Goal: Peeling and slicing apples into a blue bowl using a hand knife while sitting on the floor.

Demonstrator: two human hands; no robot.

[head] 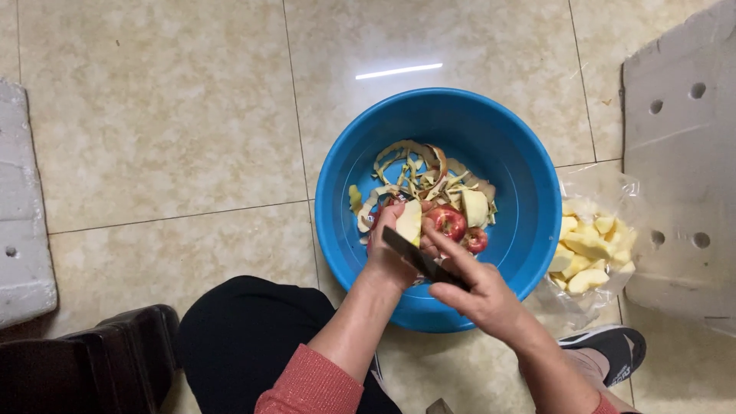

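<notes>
Over the near rim of the blue basin (529,165), the left hand (387,257) grips an apple wedge (409,222). The right hand (479,291) is closed on a knife (414,257). Bare tile lies left; a bag of apple pieces (590,249) crowds the right edge.

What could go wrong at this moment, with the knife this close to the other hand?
1. The knife in the right hand lies right against the left hand holding the apple piece; a slip could cut it.
2. The piece is held over the blue basin; it might drop among the peels.
3. The open bag of cut apple lies on the floor by the foot and could get kicked.
</notes>
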